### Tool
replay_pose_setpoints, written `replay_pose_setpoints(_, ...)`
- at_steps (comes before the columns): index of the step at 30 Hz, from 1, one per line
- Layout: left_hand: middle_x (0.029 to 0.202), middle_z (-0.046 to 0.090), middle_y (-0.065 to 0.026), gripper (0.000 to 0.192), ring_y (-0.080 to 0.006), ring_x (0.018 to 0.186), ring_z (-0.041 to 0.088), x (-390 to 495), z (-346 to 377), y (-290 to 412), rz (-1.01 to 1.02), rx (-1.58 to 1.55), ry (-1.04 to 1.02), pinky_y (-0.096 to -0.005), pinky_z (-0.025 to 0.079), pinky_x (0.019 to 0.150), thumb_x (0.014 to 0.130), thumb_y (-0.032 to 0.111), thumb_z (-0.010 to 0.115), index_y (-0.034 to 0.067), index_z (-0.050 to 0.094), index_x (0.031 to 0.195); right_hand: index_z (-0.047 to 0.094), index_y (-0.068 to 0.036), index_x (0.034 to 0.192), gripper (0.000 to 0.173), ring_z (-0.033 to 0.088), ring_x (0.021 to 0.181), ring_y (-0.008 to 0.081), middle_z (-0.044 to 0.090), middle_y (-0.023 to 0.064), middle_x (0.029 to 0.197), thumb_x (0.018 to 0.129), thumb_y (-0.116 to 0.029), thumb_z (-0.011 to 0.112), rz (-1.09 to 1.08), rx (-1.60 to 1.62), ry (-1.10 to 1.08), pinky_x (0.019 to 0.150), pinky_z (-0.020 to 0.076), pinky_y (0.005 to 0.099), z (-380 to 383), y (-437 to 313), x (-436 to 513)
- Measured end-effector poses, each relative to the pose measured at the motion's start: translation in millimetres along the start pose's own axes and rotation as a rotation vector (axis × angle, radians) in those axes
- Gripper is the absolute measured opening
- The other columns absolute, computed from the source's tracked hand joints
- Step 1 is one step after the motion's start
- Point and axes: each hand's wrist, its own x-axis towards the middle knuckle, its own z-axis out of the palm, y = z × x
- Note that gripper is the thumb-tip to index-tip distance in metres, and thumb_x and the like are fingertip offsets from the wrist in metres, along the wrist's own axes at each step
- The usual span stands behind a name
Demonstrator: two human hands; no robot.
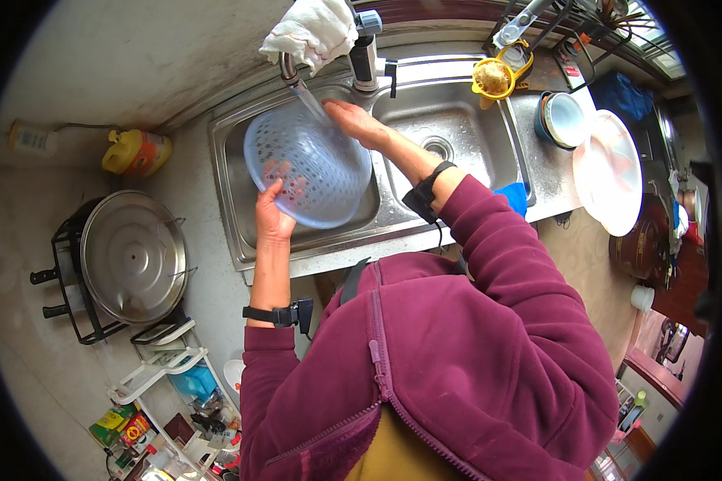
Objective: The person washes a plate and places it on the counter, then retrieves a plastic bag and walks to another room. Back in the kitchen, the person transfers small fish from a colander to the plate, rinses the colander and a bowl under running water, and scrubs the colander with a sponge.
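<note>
A translucent blue plastic colander (313, 174) is tilted over the left basin (367, 207) of a stainless steel double sink. My left hand (274, 213) grips its lower left edge, with the thumb on the near side and fingers showing through the holes. Water runs from the faucet spout (289, 69) onto the colander's upper part. Beside that stream, my right hand (358, 123) lies at the colander's upper right side with its fingers stretched out. Whether it grips the edge is unclear. Part of the colander is blurred.
A white cloth (313, 33) hangs over the faucet. Right of the sink are a yellow strainer (493, 78), stacked bowls (562, 120) and a white oval basin (607, 171). At left stand a large lidded pot (135, 255), a yellow jug (135, 153) and a white shelf rack (162, 367).
</note>
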Motion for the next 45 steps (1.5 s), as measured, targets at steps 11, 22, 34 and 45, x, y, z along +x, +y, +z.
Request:
replay_pose_setpoints(11, 0.128, 0.055, 0.0021, 0.042, -0.0244, 0.120, 0.048, 39.0, 38.1, -37.3, 0.157, -0.434, -0.103, -0.0473, 0.034, 0.105, 0.088, 0.029, 0.065, 0.023, 0.051, 0.127, 0.041, 0.006, 0.134, 0.061, 0.055, 0.108, 0.0262, 0.058, 0.0223, 0.119, 0.088, -0.033, 0.054, 0.323, -0.176, 0.295, 0.090, 0.0446, 0.0333, -2.8, 23.8, -44.2)
replay_pose_setpoints(22, 0.121, 0.061, -0.0079, 0.053, -0.0296, 0.112, 0.055, 8.3, -23.1, -37.7, -0.027, -0.295, 0.030, -0.0513, 0.043, 0.098, 0.072, -0.004, 0.048, 0.012, 0.056, 0.122, 0.056, -0.003, 0.117, 0.035, 0.053, 0.078, 0.0128, 0.060, 0.0046, 0.092, 0.089, -0.025, 0.055, 0.365, 0.100, 0.114, 0.064, 0.0465, 0.0293, -31.9, 25.8, -93.1)
replay_pose_setpoints(34, 0.094, 0.062, -0.0013, 0.025, -0.0218, 0.091, 0.056, -20.1, -55.7, -18.4, 0.007, -0.214, 0.160, -0.0402, 0.046, 0.078, 0.087, 0.037, 0.060, 0.015, 0.061, 0.100, 0.056, -0.004, 0.122, 0.037, 0.054, 0.096, 0.0146, 0.061, 0.0053, 0.106, 0.090, -0.022, 0.052, 0.167, 0.085, 0.120, 0.082, 0.0449, 0.0304, -28.6, 30.1, -68.2)
replay_pose_setpoints(45, 0.118, 0.050, -0.0081, 0.049, -0.0273, 0.105, 0.049, 22.4, 1.8, -26.4, 0.093, -0.240, 0.227, -0.0461, 0.042, 0.094, 0.090, 0.055, 0.053, 0.010, 0.049, 0.109, 0.058, -0.003, 0.122, 0.034, 0.057, 0.109, 0.0220, 0.061, 0.0131, 0.119, 0.092, -0.016, 0.051, -0.145, -0.189, 0.064, 0.093, 0.0452, 0.0338, -15.8, 9.8, -76.9)
